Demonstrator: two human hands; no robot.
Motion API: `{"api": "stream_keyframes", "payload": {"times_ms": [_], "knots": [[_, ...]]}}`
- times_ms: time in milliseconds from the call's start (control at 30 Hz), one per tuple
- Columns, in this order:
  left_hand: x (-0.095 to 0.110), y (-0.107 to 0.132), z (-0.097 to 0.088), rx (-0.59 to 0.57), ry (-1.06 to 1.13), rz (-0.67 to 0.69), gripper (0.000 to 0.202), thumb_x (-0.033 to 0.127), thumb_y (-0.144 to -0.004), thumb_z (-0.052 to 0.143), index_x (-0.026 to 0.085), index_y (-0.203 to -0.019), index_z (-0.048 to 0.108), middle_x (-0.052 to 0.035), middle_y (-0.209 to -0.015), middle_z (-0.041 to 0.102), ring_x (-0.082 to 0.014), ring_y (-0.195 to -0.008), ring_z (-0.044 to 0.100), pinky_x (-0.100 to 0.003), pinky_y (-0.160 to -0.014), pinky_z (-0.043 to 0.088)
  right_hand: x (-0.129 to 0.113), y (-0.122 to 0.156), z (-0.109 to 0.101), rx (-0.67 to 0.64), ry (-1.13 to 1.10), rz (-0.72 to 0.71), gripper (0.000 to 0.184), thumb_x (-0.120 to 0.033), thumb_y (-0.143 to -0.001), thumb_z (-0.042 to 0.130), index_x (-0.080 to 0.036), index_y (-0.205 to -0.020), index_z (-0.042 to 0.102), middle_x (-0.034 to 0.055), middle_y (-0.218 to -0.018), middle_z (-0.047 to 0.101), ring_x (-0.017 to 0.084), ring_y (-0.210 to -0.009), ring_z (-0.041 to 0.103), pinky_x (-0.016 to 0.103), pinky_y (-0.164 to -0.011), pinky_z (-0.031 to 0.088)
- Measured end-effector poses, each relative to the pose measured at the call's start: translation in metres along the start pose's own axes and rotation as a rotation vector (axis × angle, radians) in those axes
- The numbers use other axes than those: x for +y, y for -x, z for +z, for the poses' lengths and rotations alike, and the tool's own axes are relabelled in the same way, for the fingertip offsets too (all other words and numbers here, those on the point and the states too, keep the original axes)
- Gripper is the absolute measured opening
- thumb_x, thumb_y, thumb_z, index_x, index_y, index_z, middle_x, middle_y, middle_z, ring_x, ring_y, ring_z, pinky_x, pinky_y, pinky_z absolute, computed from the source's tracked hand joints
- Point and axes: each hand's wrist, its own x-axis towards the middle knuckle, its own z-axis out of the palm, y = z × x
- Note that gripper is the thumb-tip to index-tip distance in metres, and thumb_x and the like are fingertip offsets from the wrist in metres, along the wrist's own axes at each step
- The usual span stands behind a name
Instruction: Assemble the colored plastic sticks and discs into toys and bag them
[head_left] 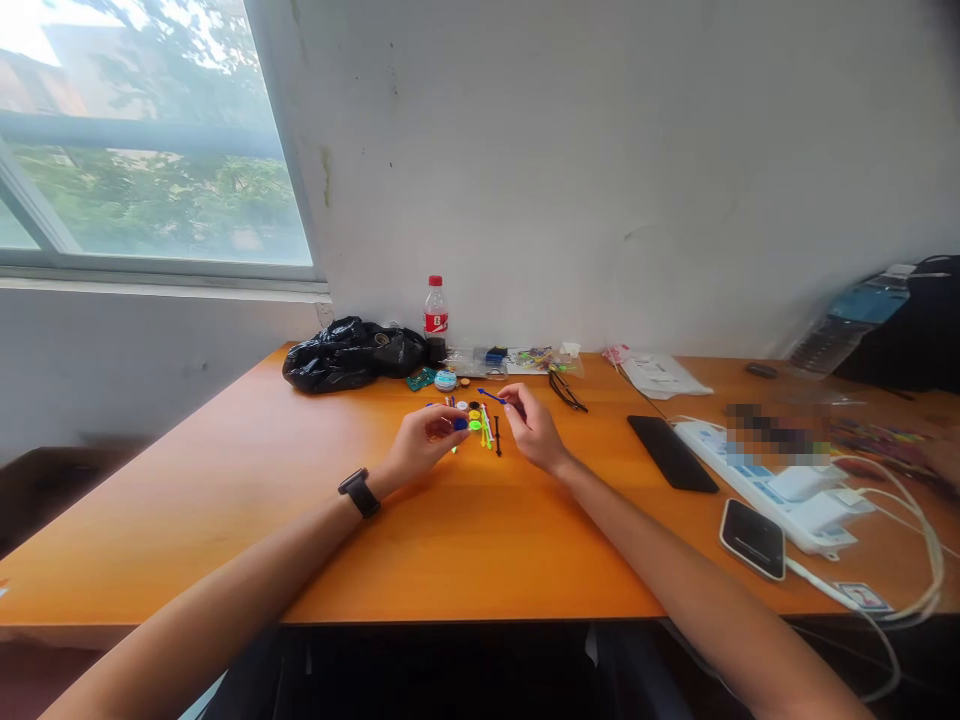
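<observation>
My left hand (421,443), with a dark watch on its wrist, pinches a small blue round disc (460,425) between thumb and fingers. My right hand (531,428) is closed on one end of a thin blue stick with an arrow-like tip (489,396), which points left above the table. Between the hands lie small round discs: a white disc (462,406), a black disc (474,405), a yellow disc (474,415) and a green disc (475,427). Several thin coloured sticks lie beside them, among them a black stick (497,436) near my right fingers. My left hand partly hides the pile.
Along the wall stand a black plastic bag (341,355), a red-capped bottle (435,320) and clear bags of small parts (536,358). Glasses (566,391) lie behind my right hand. Rightward are a black phone (672,453), a power strip (772,490) with cables and a white-edged device (752,538).
</observation>
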Motion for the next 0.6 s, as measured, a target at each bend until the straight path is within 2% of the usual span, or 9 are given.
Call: {"api": "stream_keyframes", "payload": {"times_ms": [67,167,333,467,600], "knots": [[0.001,0.0,0.0,-0.002,0.057,-0.031,0.043,0.047,-0.085,0.084,0.014,-0.112,0.076,-0.0122,-0.106,0.079,-0.0185,-0.08,0.074,-0.032,-0.074,0.064,-0.005,0.006,0.005,-0.033,-0.091,-0.049,0.017,-0.031,-0.101,0.044,-0.023,-0.113,0.053,0.0062,-0.104,0.067,0.02,-0.093,0.065,0.032,-0.084,0.053],[0.007,0.001,0.0,-0.032,0.081,-0.046,0.046,0.045,-0.084,0.086,0.014,-0.115,0.075,-0.0128,-0.108,0.078,-0.0218,-0.088,0.076,-0.035,-0.08,0.066,-0.013,0.015,0.011,-0.143,-0.132,-0.113,0.015,-0.029,-0.102,0.044,-0.025,-0.116,0.05,0.0055,-0.105,0.066,0.018,-0.091,0.066,0.029,-0.081,0.053],[0.014,0.004,-0.001,-0.08,-0.026,0.057,0.037,0.042,-0.095,0.075,0.016,-0.122,0.073,-0.0135,-0.115,0.076,-0.0236,-0.099,0.075,-0.039,-0.089,0.065,-0.021,0.023,0.012,-0.274,0.049,-0.233,0.015,-0.024,-0.101,0.049,-0.026,-0.116,0.053,0.0065,-0.108,0.071,0.02,-0.093,0.067,0.03,-0.084,0.052],[0.013,0.005,-0.001,-0.096,-0.186,0.208,0.026,0.035,-0.1,0.068,0.018,-0.12,0.074,-0.0108,-0.108,0.075,-0.0204,-0.095,0.072,-0.035,-0.087,0.063,-0.02,0.022,0.011,-0.276,0.098,-0.327,0.013,-0.023,-0.103,0.049,-0.024,-0.114,0.057,0.0081,-0.107,0.072,0.021,-0.09,0.067,0.03,-0.08,0.052],[0.014,0.005,-0.001,-0.091,-0.242,0.257,0.021,0.03,-0.101,0.066,0.019,-0.118,0.074,-0.0106,-0.106,0.073,-0.02,-0.094,0.07,-0.034,-0.086,0.061,-0.019,0.02,0.011,-0.244,0.102,-0.38,0.014,-0.024,-0.106,0.047,-0.024,-0.112,0.059,0.0079,-0.106,0.071,0.021,-0.093,0.066,0.031,-0.084,0.052]]}}
